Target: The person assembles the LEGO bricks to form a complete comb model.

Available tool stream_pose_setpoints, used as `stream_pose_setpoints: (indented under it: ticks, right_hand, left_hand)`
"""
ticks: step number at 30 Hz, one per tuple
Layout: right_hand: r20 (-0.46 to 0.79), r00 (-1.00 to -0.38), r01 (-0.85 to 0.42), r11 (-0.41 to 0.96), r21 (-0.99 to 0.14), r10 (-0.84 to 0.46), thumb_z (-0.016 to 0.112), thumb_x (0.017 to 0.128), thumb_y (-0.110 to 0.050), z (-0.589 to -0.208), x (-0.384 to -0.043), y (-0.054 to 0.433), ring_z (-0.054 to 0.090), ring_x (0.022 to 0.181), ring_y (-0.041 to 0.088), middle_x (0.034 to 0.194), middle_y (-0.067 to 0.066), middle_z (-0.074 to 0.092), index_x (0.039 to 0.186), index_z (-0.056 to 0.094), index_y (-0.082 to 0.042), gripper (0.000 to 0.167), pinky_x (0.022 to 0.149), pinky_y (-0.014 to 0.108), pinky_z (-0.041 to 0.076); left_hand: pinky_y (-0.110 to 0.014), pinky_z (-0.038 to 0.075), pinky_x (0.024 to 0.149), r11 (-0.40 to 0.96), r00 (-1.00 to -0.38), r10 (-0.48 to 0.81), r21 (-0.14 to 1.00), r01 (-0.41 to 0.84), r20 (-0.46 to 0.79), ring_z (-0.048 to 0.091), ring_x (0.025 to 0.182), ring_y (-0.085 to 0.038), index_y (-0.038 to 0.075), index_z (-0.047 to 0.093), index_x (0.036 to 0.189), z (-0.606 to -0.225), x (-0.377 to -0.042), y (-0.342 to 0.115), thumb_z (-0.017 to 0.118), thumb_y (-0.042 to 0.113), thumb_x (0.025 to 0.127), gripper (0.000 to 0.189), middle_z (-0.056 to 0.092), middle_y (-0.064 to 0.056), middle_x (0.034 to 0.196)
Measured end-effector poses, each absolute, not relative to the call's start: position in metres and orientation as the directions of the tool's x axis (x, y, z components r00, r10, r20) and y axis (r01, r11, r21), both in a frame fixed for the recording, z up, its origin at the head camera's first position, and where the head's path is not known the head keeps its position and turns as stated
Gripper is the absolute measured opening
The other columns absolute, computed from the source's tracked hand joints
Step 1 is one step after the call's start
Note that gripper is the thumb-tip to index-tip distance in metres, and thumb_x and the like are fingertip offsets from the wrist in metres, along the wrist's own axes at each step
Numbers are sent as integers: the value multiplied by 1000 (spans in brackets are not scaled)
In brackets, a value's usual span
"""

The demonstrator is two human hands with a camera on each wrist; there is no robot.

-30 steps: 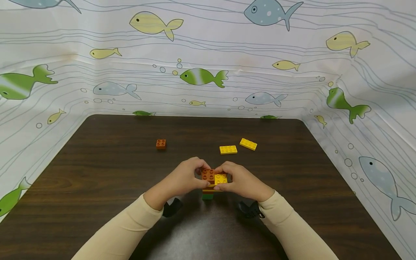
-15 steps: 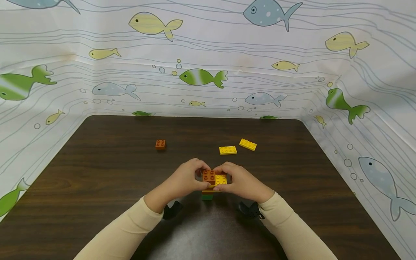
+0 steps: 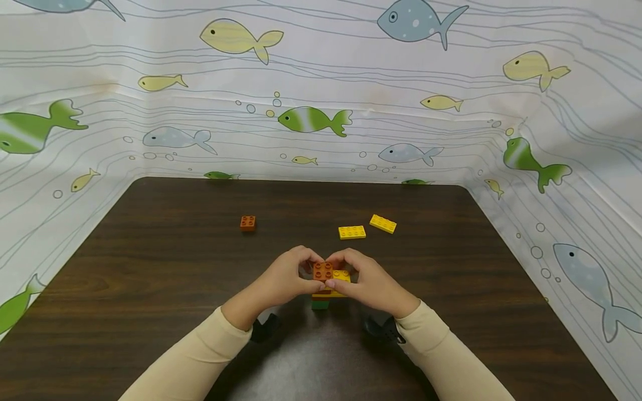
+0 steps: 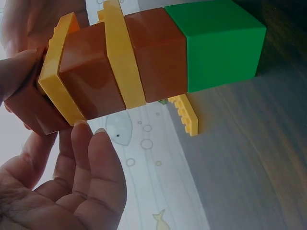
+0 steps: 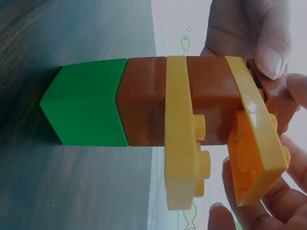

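The left hand [image 3: 285,278] and right hand [image 3: 372,281] were curled, thumbs and fingertips pinching the top of a brick tower [image 4: 158,55] between them, midway across the dark wood-grain table [image 3: 150,267]. The tower's long axis ran upright, green end [image 4: 225,48] down, its yellow layers [image 5: 178,134] jutting to the person's right. Beyond lay a brown brick [image 3: 248,224] and two yellow plates [image 3: 352,232]; fish-printed cloth [image 3: 321,72] walled the back and sides.

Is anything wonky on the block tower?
Yes, the top brown brick looks crooked: the right wrist view shows it tilted on the upper yellow plate, with a gap between them, so it isn't pressed flat.
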State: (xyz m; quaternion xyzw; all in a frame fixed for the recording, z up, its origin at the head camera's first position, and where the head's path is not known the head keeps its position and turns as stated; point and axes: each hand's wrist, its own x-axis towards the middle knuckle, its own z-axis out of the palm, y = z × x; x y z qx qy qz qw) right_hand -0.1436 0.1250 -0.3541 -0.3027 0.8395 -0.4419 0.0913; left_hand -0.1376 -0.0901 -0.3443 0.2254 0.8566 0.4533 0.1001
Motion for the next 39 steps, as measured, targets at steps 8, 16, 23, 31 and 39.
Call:
stream_pose_setpoints:
  ticks: [8,16,23,31,39]
  right_hand:
    - [118,-804,-424,423,-801,-583,70,89,-22,-356,-144,124,55,95,17,109,1,60,119,59,-9,34,82,32,50]
    - [120,-797,-431,419,-799,-591,71,89,-22,-357,-145,124,55,94,17,108,2,60,118,60,-9,34,78,33,51]
    - [148,-787,-458,406,-790,-599,71,88,-21,-359,-144,125,56,94,16,107,1,60,117,60,-9,33,82,34,50]
    - [167,-776,-472,383,-794,-608,71,89,-21,-361,-147,125,56,93,16,107,1,61,116,61,-9,31,83,34,50]
    - [158,-770,-465,373,-803,-619,71,89,-22,-364,-148,129,57,94,17,108,1,61,117,61,-10,32,82,34,50]
  left_hand:
    - [-27,48,70,482,-882,470,824,296,42,54,89,-23,2,63,108,-347,-137,-90,78,13,81,33,55,-6,99]
    - [-26,50,70,482,-892,452,832,276,34,55,90,-26,3,63,107,-348,-135,-90,77,8,81,30,55,-5,98]
    - [-26,48,67,494,-883,467,815,302,44,53,88,-22,5,64,107,-347,-135,-90,77,9,81,29,54,-3,98]
    - [-25,50,69,476,-881,471,825,306,56,54,88,-26,4,63,109,-349,-134,-90,76,9,82,30,54,-4,96]
    - [-25,50,67,438,-887,456,847,301,79,53,86,-23,3,63,107,-355,-133,-89,76,8,82,29,55,-5,96]
